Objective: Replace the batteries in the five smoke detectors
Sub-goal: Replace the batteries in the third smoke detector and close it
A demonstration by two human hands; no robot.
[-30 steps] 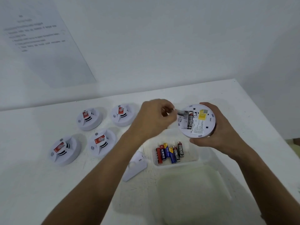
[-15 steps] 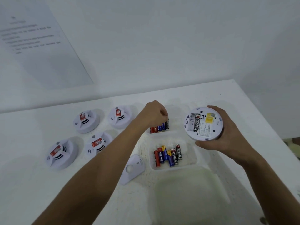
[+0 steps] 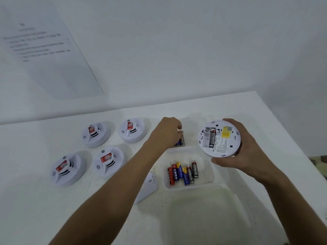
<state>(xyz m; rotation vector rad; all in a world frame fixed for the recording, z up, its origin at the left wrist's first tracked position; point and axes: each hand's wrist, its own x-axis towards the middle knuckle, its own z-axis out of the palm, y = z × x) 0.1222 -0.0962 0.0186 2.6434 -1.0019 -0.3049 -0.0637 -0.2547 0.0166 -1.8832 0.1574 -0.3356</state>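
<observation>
White detector [image 3: 219, 138] sits bottom-up in the right hand [image 3: 247, 152], right of centre, fingers curled round it. Left hand [image 3: 166, 135] curls over batteries [image 3: 181, 140] just under its fingertips; they lie pointing up the frame.

EVEREADY reads clearly on the battery [image 3: 212, 137] seated in the detector [image 3: 219, 138] that the right hand [image 3: 247, 152] grips. Same brand on two loose batteries [image 3: 192, 172] just below that hand. The wall sheet [image 3: 35, 43] looks too blurred to read.

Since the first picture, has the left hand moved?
Yes. The left hand left the held detector and went left to the batteries in the far tray.
</observation>
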